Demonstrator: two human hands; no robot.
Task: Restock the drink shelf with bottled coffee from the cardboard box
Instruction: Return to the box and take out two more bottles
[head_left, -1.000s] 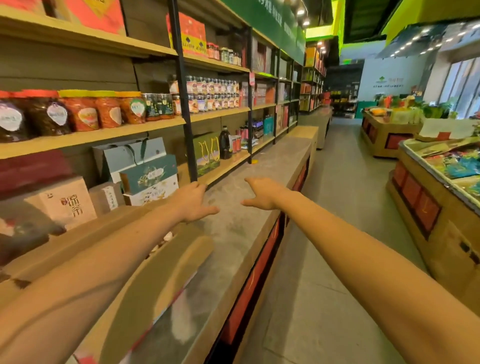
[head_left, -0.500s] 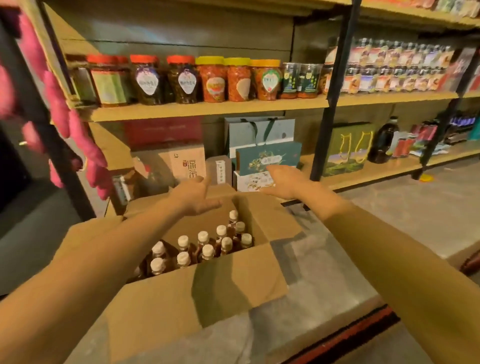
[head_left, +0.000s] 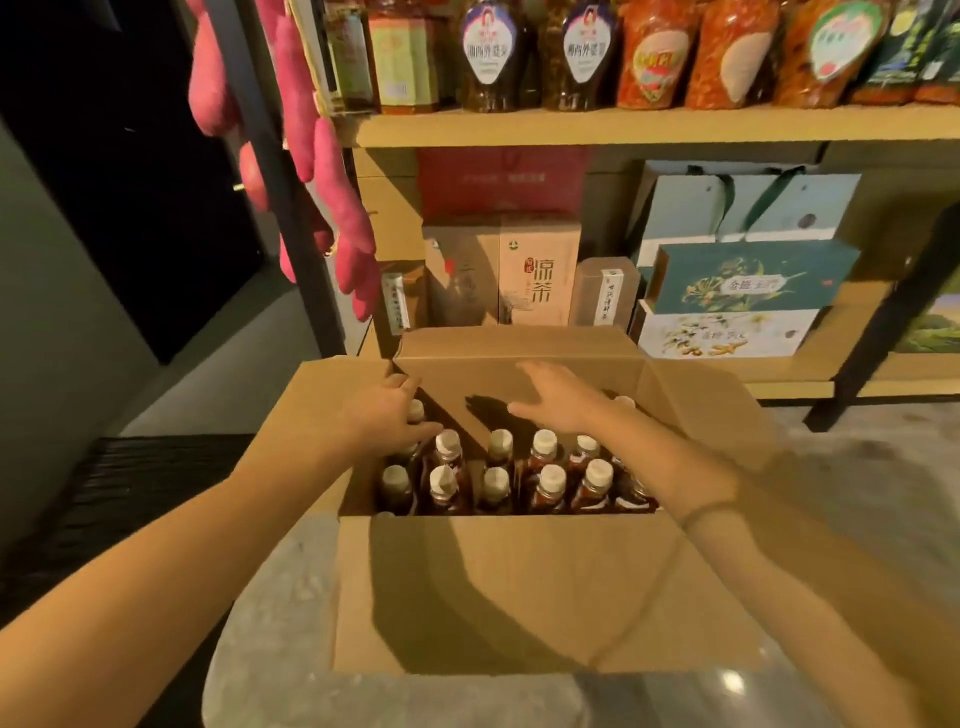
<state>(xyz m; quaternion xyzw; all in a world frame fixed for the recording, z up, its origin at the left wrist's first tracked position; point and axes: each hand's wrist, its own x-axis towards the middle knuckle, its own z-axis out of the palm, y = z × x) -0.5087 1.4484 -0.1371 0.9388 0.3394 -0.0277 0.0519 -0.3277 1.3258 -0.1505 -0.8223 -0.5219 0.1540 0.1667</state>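
The fingers (head_left: 408, 385) of the left hand (head_left: 384, 415) are spread over the far left corner of the cardboard box (head_left: 519, 587). The thumb is stretched to the right, and a white bottle cap (head_left: 415, 410) lies between thumb and fingers; whether the cap is gripped cannot be told. The fingers (head_left: 527, 370) of the right hand (head_left: 561, 402) are held straight and apart, palm down, above the far row of bottles, and nothing is touched by them. Both forearms are stretched forward over the box's near rim, and a thin band (head_left: 706, 512) is worn on the right wrist.

The bottled coffee (head_left: 550, 480) is stood upright inside the box in close rows, white caps up. All four flaps are folded open. The far flap is raised just before the goods on the lower shelf (head_left: 795, 387), the left flap is angled outward, the right flap is spread under the right forearm, and the near flap is laid out toward the person. Open room is left straight above the caps. The box is set on the grey table (head_left: 270, 623) near its left edge, close against the shelf. A black post (head_left: 291, 249) hung with pink items (head_left: 356, 270) is seen just beyond the box's far left corner, and jars (head_left: 654, 52) are lined along the upper shelf (head_left: 623, 127).
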